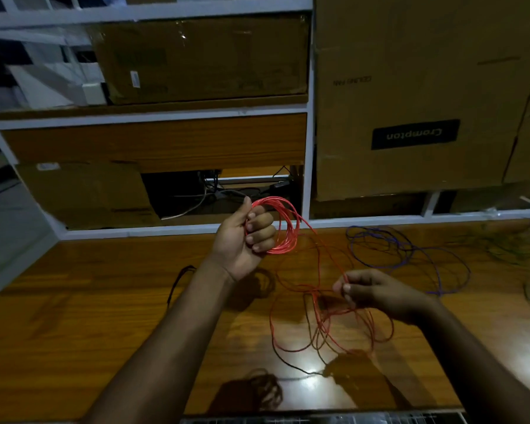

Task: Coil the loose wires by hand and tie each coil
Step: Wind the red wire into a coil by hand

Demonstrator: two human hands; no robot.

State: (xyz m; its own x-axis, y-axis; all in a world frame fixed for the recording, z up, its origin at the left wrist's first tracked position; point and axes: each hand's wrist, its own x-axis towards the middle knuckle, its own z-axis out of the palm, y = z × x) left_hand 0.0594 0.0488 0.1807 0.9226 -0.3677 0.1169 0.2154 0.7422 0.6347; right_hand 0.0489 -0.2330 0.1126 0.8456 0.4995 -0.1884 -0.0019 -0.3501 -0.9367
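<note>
Nearest, loose red wire [318,325] sprawled over the wooden table [104,316]; it looked light, springy and tangle-prone. The right hand [377,293] pinched a running strand; farther off, the left hand [245,237] gripped the red coil [283,228] in curled fingers, best held where the loops bunch; purple wire [410,249] lay beyond.

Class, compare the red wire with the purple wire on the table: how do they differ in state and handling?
The red wire is partly coiled, gripped by the left hand and pinched by the right hand; the purple wire lies untouched in loose loops. Both are thin and untied.
</note>
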